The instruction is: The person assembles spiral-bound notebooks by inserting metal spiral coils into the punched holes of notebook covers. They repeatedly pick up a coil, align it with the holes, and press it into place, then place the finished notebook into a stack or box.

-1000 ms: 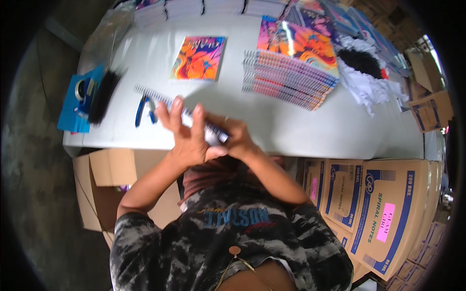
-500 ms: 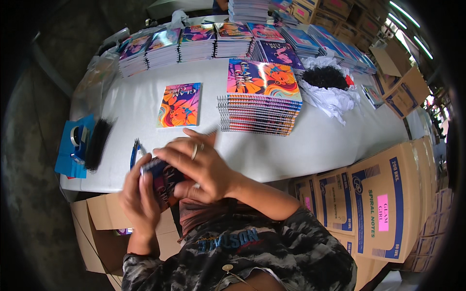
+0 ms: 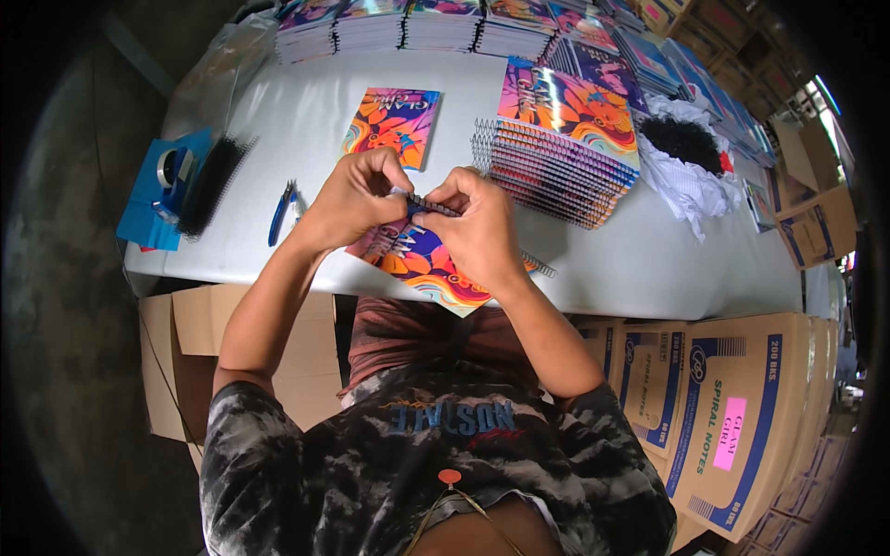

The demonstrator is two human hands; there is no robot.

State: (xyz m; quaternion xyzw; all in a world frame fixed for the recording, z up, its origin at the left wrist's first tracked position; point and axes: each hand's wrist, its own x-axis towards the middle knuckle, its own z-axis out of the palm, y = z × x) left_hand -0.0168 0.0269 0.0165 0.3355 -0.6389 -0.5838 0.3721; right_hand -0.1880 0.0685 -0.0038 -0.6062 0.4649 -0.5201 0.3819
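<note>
Head view: a colourful notebook [image 3: 434,262] is pinched at its coiled edge [image 3: 433,204] by the fingers of the left hand [image 3: 357,199] and right hand [image 3: 480,222]; its cover [image 3: 454,285] is seen below the fingertips, and what may be the coil's tail [image 3: 539,266] is shown to their right.

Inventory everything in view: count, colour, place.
Table: one, white, centre
Held notebook: one, multicoloured, table's near edge
Held coil: one, dark, along notebook edge
Single notebook: one, multicoloured, table's middle
Notebook stack: one, multicoloured, right of middle
Farther stacks: several, multicoloured, far side
Hand tool: one, blue, left of middle
Coil bundle: one, black, table's left
Sheet: one, blue, far left
Tape dispenser: one, blue, on sheet
Crumpled wrapping: one, white, table's right
Coil heap: one, black, on wrapping
Cartons: several, brown, around table
Shirt: one, black and grey, bottom
Left hand: one, bare, at held coil
Right hand: one, bare, at held coil
</note>
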